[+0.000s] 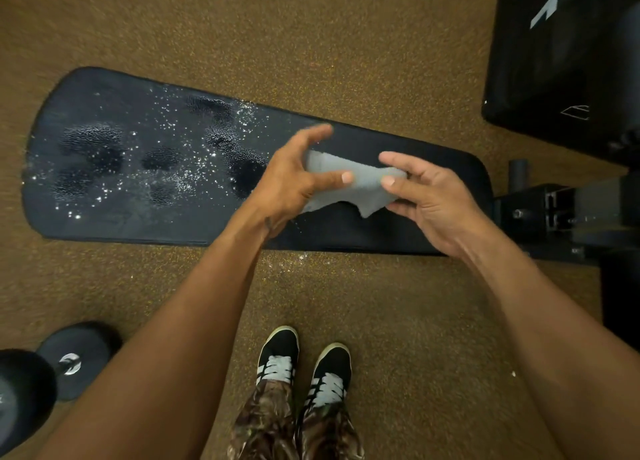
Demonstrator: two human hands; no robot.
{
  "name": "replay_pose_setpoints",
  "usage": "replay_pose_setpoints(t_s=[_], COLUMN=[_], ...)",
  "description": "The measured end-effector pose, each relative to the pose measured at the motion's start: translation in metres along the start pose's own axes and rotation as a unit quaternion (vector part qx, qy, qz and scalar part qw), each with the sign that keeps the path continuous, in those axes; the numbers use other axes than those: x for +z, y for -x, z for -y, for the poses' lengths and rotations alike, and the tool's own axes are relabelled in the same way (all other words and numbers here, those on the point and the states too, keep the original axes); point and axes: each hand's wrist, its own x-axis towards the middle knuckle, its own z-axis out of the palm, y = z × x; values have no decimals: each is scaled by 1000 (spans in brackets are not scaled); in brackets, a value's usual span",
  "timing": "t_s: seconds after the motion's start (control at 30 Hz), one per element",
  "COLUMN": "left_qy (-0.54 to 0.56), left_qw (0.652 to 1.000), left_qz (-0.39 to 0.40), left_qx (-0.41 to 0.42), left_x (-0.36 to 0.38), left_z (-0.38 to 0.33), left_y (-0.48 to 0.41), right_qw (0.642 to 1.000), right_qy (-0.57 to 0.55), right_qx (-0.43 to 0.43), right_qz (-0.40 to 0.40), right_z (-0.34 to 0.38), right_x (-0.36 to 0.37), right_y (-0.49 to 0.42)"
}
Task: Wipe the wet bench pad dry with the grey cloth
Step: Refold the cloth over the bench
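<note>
Wet bench pad, droplets beaded left of the fingers, beneath the grey cloth, which is probably soft, light and best taken at its ends, stretched between left hand and right hand, forearms extended, each pinching one end.

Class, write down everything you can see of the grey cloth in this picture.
The grey cloth is small, soft and fuzzy-looking, bunched, with one corner hanging down. The left hand pinches one end and the right hand the other, holding it over the drier part of the black bench pad, beside the droplets. Whether it touches the pad is unclear.
</note>
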Motion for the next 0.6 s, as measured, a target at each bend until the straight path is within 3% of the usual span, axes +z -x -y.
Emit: replay_pose_setpoints(t_s=[0.07,0.17,0.3,0.4,0.5,0.6], left_qy=[-131,-308,-273,-71,75,132], left_qw=[990,949,956,991,989,988], left_qz=[40,29,35,86,119,82], left_qx=[12,57,101,70,35,16], left_x=[-7,-13,-16,-20,-15,-7], left_z=[-7,-17,-22,-21,-16,-2], left_y=[-1,3,10,10,11,11], right_qw=[994,939,876,932,989,987], right_qy=[107,335,449,327,86,-120], right_qx=[-30,-73,-164,-157,-108,31], right_qz=[1,-15,-58,-17,53,99], right_z=[4,13,23,25,18,-2], right_x=[-4,-9,-7,-12,-7,11], right_y=[-1,2,12,11,9,8])
